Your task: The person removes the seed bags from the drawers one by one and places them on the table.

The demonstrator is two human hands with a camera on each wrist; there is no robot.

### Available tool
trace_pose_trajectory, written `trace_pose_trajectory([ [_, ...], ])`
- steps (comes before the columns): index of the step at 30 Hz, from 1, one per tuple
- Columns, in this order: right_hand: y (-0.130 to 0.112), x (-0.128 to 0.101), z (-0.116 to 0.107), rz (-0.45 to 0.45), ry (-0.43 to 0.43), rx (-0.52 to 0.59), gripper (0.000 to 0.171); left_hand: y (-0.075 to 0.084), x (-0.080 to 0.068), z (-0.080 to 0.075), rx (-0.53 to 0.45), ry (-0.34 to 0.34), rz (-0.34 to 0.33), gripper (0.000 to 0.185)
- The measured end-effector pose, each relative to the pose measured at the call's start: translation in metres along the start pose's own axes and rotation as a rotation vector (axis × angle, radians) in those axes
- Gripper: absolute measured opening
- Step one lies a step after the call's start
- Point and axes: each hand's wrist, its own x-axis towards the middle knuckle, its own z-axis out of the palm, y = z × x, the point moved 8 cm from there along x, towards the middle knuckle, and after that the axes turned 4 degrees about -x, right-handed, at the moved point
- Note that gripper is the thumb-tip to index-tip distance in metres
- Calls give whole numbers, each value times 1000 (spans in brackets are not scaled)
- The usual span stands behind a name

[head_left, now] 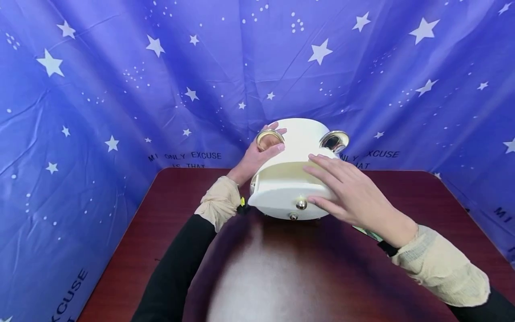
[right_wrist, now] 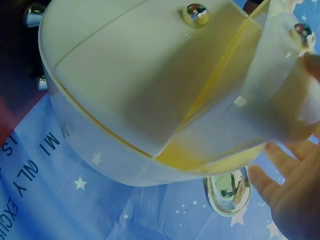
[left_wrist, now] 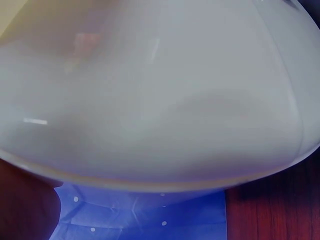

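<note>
A glossy white storage box (head_left: pixel 293 190) with gold fittings is tilted on the table, its front hollow showing under a curved white cover (head_left: pixel 299 138). My left hand (head_left: pixel 257 154) grips the box by its left gold handle (head_left: pixel 265 133), fingers behind and thumb in front. My right hand (head_left: pixel 350 188) lies at the front right with fairly straight fingers over the opening's edge. A gold knob (head_left: pixel 301 204) sits on the front panel, near my right thumb. In the right wrist view, the right fingers (right_wrist: pixel 270 182) are beside a gold handle (right_wrist: pixel 230 192). White surface (left_wrist: pixel 160 100) fills most of the left wrist view.
The box stands toward the back of a dark red wooden table (head_left: pixel 193 197). Behind it and at both sides hangs a blue curtain (head_left: pixel 225 67) with white stars and black lettering. The right gold handle (head_left: pixel 335 141) sticks out near the curtain.
</note>
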Motion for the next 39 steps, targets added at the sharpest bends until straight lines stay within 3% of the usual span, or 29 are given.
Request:
trace_pose_trajectory([
  [8, 9, 5, 8, 55, 25, 9, 60, 0, -3, 1, -14, 4, -1, 68],
  [13, 8, 8, 6, 81, 86, 6, 54, -4, -2, 1, -42, 0, -3, 68],
  [23, 9, 20, 9, 101, 165, -36, 38, -1, -1, -2, 24, 29, 24, 67],
  [28, 8, 19, 10, 94, 140, -23, 42, -1, -1, -3, -1, 22, 20, 67],
  [32, 6, 15, 9, 86, 124, 4, 47, -2, -1, -4, -21, 23, 12, 67],
  [37, -5, -5, 7, 93, 244, 43, 39, -3, -1, -3, -30, 27, 4, 68],
  [39, -14, -20, 18, 105, 227, 61, 33, -3, 0, -2, -34, 23, -1, 68],
])
